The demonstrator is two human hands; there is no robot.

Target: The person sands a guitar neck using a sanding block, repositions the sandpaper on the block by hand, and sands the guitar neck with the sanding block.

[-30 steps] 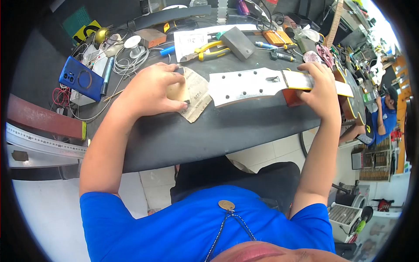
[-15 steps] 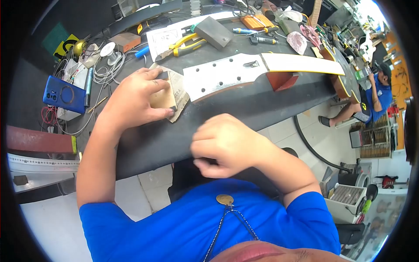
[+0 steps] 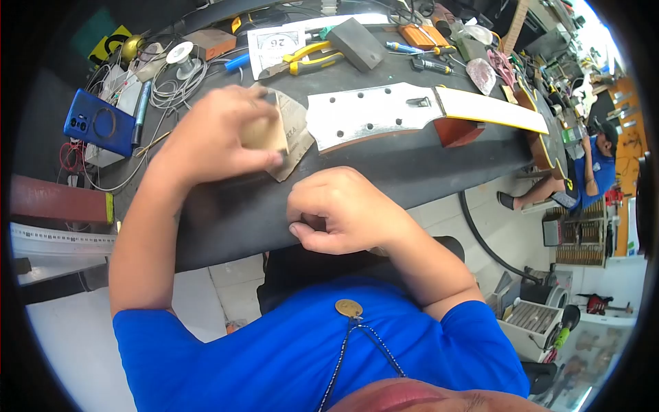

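My left hand (image 3: 223, 137), slightly blurred, is closed around a tan sanding block (image 3: 264, 132), thumb at its near end and fingers over its far side. Under the block lies a brownish sheet of sandpaper (image 3: 296, 130) with print on its back, flat on the black bench (image 3: 226, 223). Just right of the sheet is a guitar headstock (image 3: 371, 113), silvery white with several peg holes; its neck (image 3: 491, 111) runs right over a red-brown support block (image 3: 458, 132). Curled into a loose fist, my right hand (image 3: 347, 209) hovers near the bench's front edge, with nothing visible in it.
Yellow-handled pliers (image 3: 309, 58), a dark grey block (image 3: 357, 44) and screwdrivers (image 3: 432, 65) lie behind the headstock. A blue phone (image 3: 99, 127), a wire spool (image 3: 182, 58) and tangled cables are at left. A person in blue (image 3: 597, 165) sits at far right.
The view has shifted, so bench items appear farther right. My right hand has moved left and up, nearer the sandpaper. My left hand stays at the sanding block.
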